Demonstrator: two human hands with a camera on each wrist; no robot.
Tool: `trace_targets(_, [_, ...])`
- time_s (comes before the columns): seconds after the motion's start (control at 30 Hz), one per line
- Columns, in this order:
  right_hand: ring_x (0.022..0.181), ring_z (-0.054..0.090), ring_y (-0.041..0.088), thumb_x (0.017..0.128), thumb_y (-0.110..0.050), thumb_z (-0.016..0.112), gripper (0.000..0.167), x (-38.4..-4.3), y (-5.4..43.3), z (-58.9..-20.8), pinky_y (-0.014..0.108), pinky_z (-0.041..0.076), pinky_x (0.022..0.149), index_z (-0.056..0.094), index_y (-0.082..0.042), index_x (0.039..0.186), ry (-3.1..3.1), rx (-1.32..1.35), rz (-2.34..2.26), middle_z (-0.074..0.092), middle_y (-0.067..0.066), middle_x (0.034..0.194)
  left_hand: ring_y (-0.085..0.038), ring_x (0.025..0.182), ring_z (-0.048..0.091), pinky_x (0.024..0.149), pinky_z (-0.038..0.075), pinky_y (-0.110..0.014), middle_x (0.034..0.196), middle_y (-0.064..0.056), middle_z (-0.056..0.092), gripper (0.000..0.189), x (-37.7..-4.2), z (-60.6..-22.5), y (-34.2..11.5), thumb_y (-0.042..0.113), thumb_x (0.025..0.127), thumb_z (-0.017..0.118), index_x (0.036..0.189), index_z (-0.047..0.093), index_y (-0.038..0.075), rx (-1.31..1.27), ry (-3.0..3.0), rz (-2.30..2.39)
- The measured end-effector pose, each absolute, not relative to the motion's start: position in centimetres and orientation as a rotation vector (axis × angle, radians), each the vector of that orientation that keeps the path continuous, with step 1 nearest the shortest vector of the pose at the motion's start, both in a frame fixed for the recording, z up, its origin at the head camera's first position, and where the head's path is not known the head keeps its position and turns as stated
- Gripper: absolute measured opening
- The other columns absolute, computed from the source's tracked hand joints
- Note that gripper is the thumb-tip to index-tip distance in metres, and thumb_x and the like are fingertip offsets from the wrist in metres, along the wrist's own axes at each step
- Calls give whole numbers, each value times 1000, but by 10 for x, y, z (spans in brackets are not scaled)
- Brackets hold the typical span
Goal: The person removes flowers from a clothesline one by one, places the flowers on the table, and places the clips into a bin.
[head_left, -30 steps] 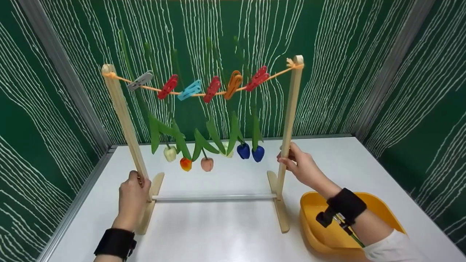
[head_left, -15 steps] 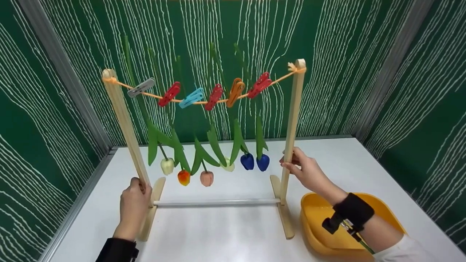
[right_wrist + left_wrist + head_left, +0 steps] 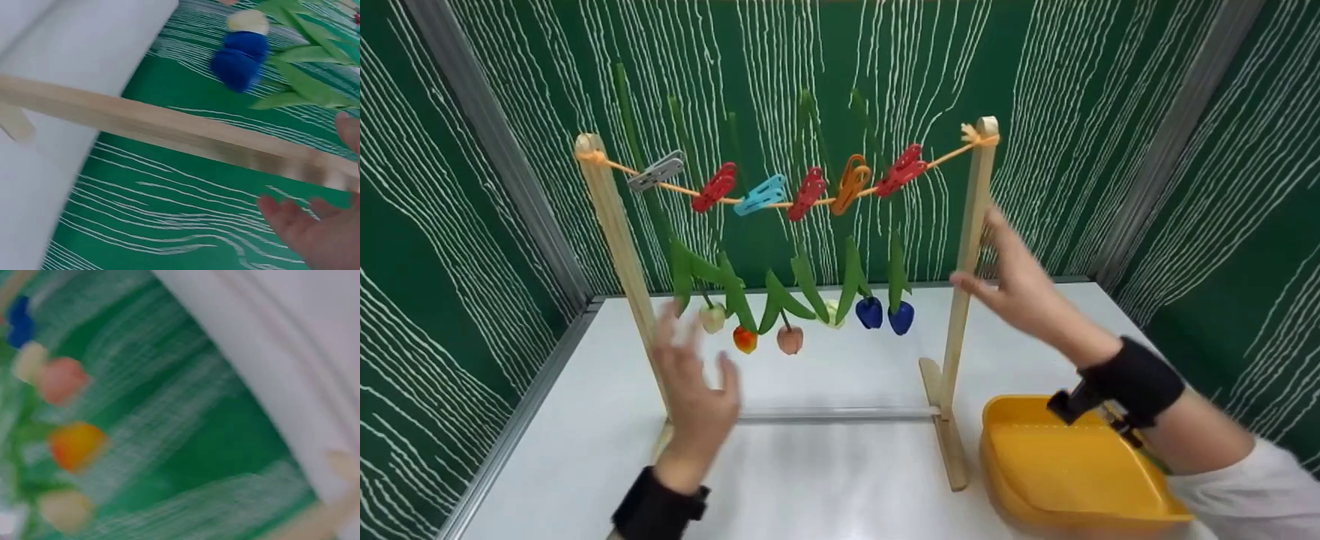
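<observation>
A wooden stand with two upright posts carries an orange cord [image 3: 937, 160] tied between the post tops. Several artificial tulips hang head-down from it by clothespins, among them a grey clothespin [image 3: 656, 171] and an orange clothespin [image 3: 851, 185]. The blooms include an orange tulip [image 3: 745, 339], a peach tulip [image 3: 790, 340] and a blue tulip [image 3: 901, 318]. My left hand [image 3: 697, 397], blurred, is raised with spread fingers before the left post [image 3: 619, 240], holding nothing. Beside the right post [image 3: 960, 330], my right hand [image 3: 1024, 292] has thumb and fingers apart; the right wrist view shows its fingers [image 3: 287, 216] near the wood.
A yellow plastic basin [image 3: 1080, 472] stands on the white table [image 3: 825, 480] under my right forearm. A clear crossbar [image 3: 840, 413] joins the stand's feet low down. Behind rises a green wall [image 3: 1057, 150] with white streaks.
Both hands have let go of the posts. The left has moved up and to the right with its fingers spreading; the right has moved upward along its post. The tulips still hang.
</observation>
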State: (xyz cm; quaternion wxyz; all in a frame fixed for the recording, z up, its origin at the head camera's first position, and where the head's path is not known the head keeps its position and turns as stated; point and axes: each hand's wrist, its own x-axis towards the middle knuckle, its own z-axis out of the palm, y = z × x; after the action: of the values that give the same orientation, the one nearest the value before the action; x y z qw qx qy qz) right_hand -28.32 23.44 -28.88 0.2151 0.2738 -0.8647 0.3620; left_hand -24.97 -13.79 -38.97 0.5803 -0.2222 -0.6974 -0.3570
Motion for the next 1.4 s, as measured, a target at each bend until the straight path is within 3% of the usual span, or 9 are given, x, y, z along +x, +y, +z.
trace_targets(0.1, [141,21,30,85,-27,68,91,-286,231,-249,47,22,112,8,-11,152,-2183,856,786,11,9,157,-36,122,44,109,31,-42,128,-24,49,46,-245,-369,-96,-11,72,51,118,52,-8,-833,-1533,-845])
trace_targets(0.2, [143,16,28,86,-33,67,81,-290,225,-212,44,17,115,21,-6,148,-2004,971,569,18,13,154,-32,119,49,106,37,-35,124,-22,53,45,-244,-355,-59,-12,74,52,119,49,-11,-1048,-1564,-923])
trace_targets(0.43, [132,40,34,88,-33,66,61,-281,191,-160,50,10,115,44,-9,140,-2262,941,168,52,16,134,-20,136,35,107,34,-29,148,-14,35,57,-255,-323,1,-4,91,51,144,30,-2,-922,-1895,-1441])
trace_targets(0.6, [117,51,36,90,-30,64,36,-276,174,-147,61,7,111,63,-5,116,-2418,892,114,67,14,110,-14,136,35,107,32,-24,148,-8,38,55,-275,-306,27,8,97,50,147,28,5,-731,-1977,-1631])
trace_targets(0.73, [108,55,36,87,-26,68,26,-276,173,-143,66,12,108,70,-4,101,-2430,909,140,70,14,98,-10,113,58,94,45,-21,124,-8,61,41,-292,-308,38,13,96,53,135,46,4,-667,-1871,-1576])
trace_targets(0.87, [111,51,37,86,-26,69,25,-275,172,-141,67,12,106,73,-4,96,-2450,891,184,70,16,97,-11,91,67,81,51,-19,101,-10,67,27,-299,-312,41,10,95,54,120,58,0,-672,-1723,-1604])
trace_targets(1.2, [115,48,37,84,-26,71,29,-271,172,-137,60,7,112,74,2,93,-2365,807,346,65,23,109,-9,84,67,75,53,-18,96,-11,66,23,-294,-312,42,8,95,54,115,60,-3,-698,-1741,-1594])
trace_targets(1.3, [115,50,35,83,-25,72,28,-267,177,-133,53,22,110,74,2,92,-2294,811,403,64,22,112,-10,82,66,72,53,-18,95,-11,66,21,-290,-315,41,6,94,55,112,61,-3,-716,-1762,-1563])
trace_targets(1.4, [112,51,26,84,-27,70,29,-264,185,-129,33,38,99,74,0,94,-2235,773,495,65,16,113,-11,81,66,71,53,-16,93,-11,65,20,-282,-322,37,4,94,55,111,61,-5,-753,-1790,-1508])
